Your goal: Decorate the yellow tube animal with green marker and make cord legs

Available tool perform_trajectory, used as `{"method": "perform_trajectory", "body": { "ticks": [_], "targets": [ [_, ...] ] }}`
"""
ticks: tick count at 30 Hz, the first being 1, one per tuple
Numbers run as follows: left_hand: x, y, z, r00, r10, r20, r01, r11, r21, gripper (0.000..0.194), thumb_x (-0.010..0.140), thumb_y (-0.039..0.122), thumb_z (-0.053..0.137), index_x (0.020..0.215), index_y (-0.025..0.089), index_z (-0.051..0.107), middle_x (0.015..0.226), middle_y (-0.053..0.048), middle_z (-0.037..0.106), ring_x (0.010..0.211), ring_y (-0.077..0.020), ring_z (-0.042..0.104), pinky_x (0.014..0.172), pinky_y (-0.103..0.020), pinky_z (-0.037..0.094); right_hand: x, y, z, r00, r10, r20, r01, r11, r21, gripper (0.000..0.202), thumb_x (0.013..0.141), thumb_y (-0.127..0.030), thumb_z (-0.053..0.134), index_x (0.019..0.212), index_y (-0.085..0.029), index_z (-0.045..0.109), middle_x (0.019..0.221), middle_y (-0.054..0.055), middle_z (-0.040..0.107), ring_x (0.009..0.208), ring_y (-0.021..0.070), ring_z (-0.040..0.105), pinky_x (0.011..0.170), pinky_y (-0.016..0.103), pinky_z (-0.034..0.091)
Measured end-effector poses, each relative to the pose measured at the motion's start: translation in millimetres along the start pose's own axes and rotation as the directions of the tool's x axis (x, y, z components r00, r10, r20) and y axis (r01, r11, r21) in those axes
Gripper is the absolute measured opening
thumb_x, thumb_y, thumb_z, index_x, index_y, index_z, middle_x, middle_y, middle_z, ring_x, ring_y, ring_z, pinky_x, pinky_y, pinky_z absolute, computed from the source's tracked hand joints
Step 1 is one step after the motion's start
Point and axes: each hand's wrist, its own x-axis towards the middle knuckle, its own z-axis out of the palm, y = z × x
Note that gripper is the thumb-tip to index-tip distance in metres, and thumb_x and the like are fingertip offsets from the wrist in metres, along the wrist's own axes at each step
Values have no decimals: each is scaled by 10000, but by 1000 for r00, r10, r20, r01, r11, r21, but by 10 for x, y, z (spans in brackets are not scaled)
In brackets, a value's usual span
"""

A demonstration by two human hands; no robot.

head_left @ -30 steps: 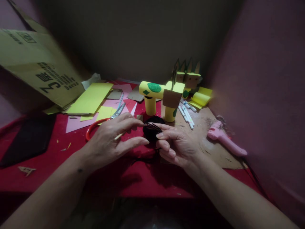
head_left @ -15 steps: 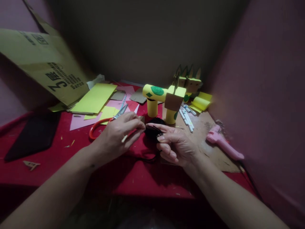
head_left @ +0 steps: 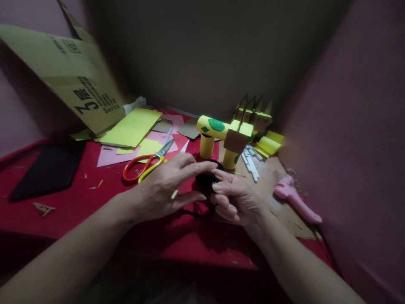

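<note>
My left hand (head_left: 172, 181) reaches in from the left, index finger and thumb spread apart beside the black yarn ball (head_left: 204, 180). A small pale thing (head_left: 174, 194) shows near its curled fingers; I cannot make out what it is. Opposite it, my right hand (head_left: 238, 195) pinches black yarn between thumb and index finger, where dark strands showed a moment ago. A loose strand of yarn (head_left: 193, 214) trails on the red cloth below. Just behind the hands stands a yellow paper figure (head_left: 217, 125) with green spots, tube legs and a brown box head.
Red-and-yellow-handled scissors (head_left: 147, 164) lie left of my hands, near yellow paper (head_left: 133, 126). A cardboard box (head_left: 69, 80) leans at far left, by a black flat piece (head_left: 47, 173). Markers (head_left: 249, 164) and a pink glue gun (head_left: 297, 197) rest on cardboard at right. More figures (head_left: 261, 120) stand behind.
My left hand has opened its pinch, and its index finger has stretched right towards my right fingertips. My right hand stays pinched. The whole view has shifted slightly.
</note>
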Motion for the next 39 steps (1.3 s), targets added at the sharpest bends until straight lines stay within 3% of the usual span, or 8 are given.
{"method": "perform_trajectory", "body": {
  "ticks": [4,9,12,17,21,25,32,39],
  "targets": [
    [3,46,121,989,1,148,-1,1000,-1,336,998,251,560,1328,215,615,1057,-93,699,914,-205,649,789,-320,546,-2,39,35,998,57,37,-53,994,-93,679,767,-226,771,1389,-149,511,439,-86,590,256,65,365,255,132,327],
    [-6,29,121,987,156,22,-157,988,4,217,1007,147,479,1069,174,685,987,-114,720,872,-204,632,746,-320,521,-23,38,44,998,59,15,-58,995,-79,813,780,-245,785,1488,-147,396,510,-64,660,261,79,440,259,143,361],
    [-27,31,68,987,161,-2,-160,981,106,173,976,120,514,959,167,679,838,-81,659,786,-203,576,676,-315,486,-28,16,40,999,26,-23,-27,999,-43,708,804,-301,763,1421,-171,442,567,-33,700,323,107,532,293,158,410],
    [-87,115,-10,993,115,-10,-107,952,286,197,987,118,487,936,179,667,817,-63,618,766,-203,541,662,-329,463,-1,18,55,998,1,-63,-1,1000,-11,407,775,-317,752,1125,-173,601,626,-14,708,413,128,610,346,198,487],
    [-130,157,-39,990,138,22,-134,898,420,247,1001,102,438,939,156,672,809,-75,616,760,-210,515,643,-337,446,29,67,102,991,42,-125,-53,995,-84,344,732,-302,797,996,-174,617,574,-29,668,381,97,544,331,173,439],
    [-153,155,-60,989,139,52,-146,847,511,267,990,79,430,897,125,677,780,-84,589,741,-224,491,635,-352,440,38,103,185,975,42,-217,-78,984,-161,334,681,-330,835,894,-176,629,515,-55,604,352,60,441,309,144,283],
    [-148,150,-99,986,142,86,-165,811,562,300,1002,97,414,850,131,670,793,-86,592,741,-224,489,645,-352,440,31,63,312,969,46,-244,-130,930,-344,336,736,-381,791,595,-176,565,404,-87,421,359,31,275,368,205,135],
    [-106,95,-177,988,150,34,-145,836,529,280,998,102,425,864,139,668,807,-88,606,738,-218,504,619,-347,447,45,-67,419,959,132,-252,-207,932,-299,327,667,-400,871,696,-158,654,437,-131,310,382,19,173,371,211,76]
  ]
}}
